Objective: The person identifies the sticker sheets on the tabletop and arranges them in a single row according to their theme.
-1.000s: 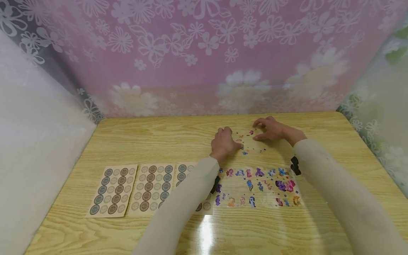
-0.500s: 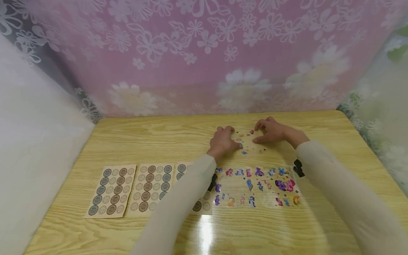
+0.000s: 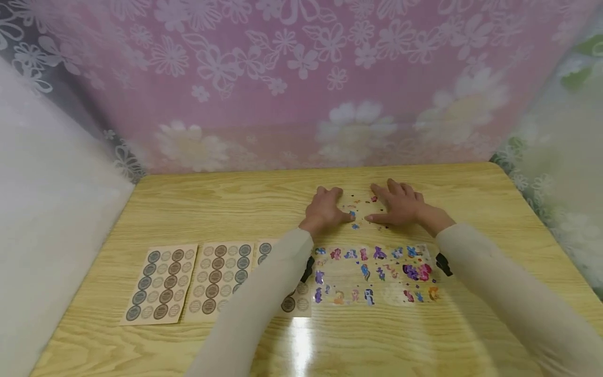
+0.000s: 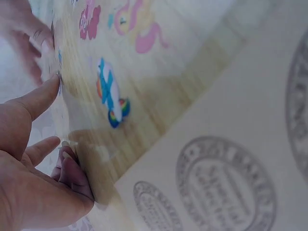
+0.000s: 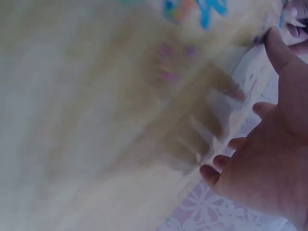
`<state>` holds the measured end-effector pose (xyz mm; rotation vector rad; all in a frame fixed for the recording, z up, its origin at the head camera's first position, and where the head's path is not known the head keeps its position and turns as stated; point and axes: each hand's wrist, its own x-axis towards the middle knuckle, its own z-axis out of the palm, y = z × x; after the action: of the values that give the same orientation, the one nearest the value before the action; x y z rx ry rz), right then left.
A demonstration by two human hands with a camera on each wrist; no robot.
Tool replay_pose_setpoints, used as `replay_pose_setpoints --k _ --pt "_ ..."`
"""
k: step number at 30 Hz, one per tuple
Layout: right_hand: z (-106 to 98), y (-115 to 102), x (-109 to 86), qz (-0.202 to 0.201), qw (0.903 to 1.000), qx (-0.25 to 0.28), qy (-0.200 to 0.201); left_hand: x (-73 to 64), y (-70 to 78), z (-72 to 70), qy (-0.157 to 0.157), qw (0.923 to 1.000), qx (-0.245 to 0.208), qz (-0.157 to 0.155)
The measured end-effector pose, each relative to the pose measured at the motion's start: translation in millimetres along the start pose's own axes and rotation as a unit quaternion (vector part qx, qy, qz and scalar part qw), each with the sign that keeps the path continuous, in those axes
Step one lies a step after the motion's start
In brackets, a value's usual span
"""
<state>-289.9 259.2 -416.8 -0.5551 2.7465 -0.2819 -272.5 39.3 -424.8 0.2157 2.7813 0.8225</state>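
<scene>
A clear sheet of small colourful stickers lies toward the back of the table, between my two hands. My left hand rests at its left side, thumb reaching onto the sheet near a blue sticker. On the right side, my right hand lies with fingers spread, its thumb and index finger over the sheet. Neither hand grips it. In the left wrist view the left thumb and fingertips touch the surface, beyond a rainbow-tailed pony sticker. The right wrist view shows the right hand low over the tabletop, fingers apart.
Nearer me lie clear sheets of pony stickers in a row. To their left are three tan sheets of round labels, the third partly hidden by my left sleeve. A pink flowered curtain hangs behind the wooden table.
My right hand has spread its fingers and come slightly left and down onto the sheet, thumb closer to the left thumb. The left hand stays almost in place.
</scene>
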Motion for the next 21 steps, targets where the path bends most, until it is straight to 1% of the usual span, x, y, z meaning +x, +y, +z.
replay_pose_setpoints --k 4,8,10,12,14,16,21 --pt "6 -1 -6.1 0.006 0.9997 0.021 0.011 0.1 -1.1 -3.5 -0.004 1.0000 0.001 -0.004" --pt "7 1 -7.2 0.005 0.9982 0.028 0.054 0.0 -1.1 -5.2 -0.013 0.9999 -0.011 -0.002" --pt "4 4 -6.0 0.010 0.9967 0.037 0.072 -0.1 0.1 -4.4 -0.010 0.9997 -0.021 -0.005" --pt "0 7 -4.0 0.013 0.9954 0.052 0.079 -0.5 2.3 -2.4 0.002 0.9996 -0.025 -0.012" --pt "-4 10 2.3 0.003 0.9942 0.079 0.074 -1.4 3.0 -0.7 0.022 0.9991 -0.026 -0.027" --pt "-8 12 8.7 -0.016 0.9934 0.096 0.060 -2.4 4.9 1.4 0.040 0.9982 -0.021 -0.040" --pt "-11 20 18.3 -0.040 0.9922 0.113 0.035 -2.9 10.3 7.4 0.069 0.9961 0.012 -0.054"
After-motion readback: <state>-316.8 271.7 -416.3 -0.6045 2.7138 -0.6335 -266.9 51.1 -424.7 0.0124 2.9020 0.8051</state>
